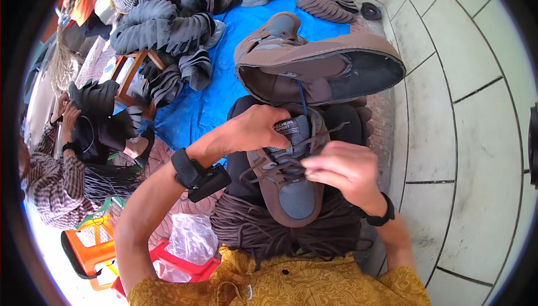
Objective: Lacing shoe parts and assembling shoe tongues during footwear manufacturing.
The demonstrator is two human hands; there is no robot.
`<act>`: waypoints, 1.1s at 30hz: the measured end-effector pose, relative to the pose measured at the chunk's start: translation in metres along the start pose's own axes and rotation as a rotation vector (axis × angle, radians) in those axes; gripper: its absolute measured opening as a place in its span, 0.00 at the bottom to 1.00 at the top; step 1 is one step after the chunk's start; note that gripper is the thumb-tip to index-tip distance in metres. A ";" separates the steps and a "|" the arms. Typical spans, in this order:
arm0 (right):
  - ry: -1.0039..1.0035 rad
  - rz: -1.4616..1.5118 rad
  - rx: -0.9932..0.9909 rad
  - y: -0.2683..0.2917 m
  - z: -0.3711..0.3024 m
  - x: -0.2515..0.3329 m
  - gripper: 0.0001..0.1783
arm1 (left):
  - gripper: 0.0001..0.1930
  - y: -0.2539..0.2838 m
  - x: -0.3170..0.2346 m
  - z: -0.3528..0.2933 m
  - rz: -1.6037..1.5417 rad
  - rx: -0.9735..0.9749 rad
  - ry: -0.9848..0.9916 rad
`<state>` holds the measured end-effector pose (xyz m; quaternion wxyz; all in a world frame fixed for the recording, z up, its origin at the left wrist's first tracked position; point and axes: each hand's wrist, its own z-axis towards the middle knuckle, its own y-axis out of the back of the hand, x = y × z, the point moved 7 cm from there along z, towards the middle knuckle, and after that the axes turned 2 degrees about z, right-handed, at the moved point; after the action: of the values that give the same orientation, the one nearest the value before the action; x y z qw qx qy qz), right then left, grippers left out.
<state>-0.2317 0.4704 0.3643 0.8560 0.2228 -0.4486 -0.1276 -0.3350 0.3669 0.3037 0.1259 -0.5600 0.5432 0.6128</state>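
A brown shoe upper [297, 200] with a grey toe lies across my lap, toe toward me. My left hand [255, 129] is closed on its collar and grey tongue from the left, thumb against the tongue. On the right, my right hand [346, 168] is pinched shut at the eyelets on a brown shoelace [291, 166], slightly blurred by motion. A loose lace end sticks up past its knuckles. Just beyond sits another brown upper [319, 54], its open underside facing me. Below the toe, a thick bundle of dark brown laces [246, 225] rests on my lap.
Heaps of grey uppers [162, 31] and brown uppers [325, 6] lie on a blue sheet [224, 65]. A tiled wall [465, 138] stands close on my right. To the left are a co-worker's hands [67, 112], a wooden stool [134, 82] and an orange stool [89, 250].
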 end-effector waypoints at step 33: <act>0.305 -0.748 -0.153 -0.031 -0.009 -0.009 0.06 | 0.19 -0.007 -0.006 -0.007 0.158 -0.055 -0.085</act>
<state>-0.2300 0.4494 0.3379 0.8214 0.3224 -0.1939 -0.4286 -0.3239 0.3668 0.3069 0.0848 -0.4921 0.5626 0.6589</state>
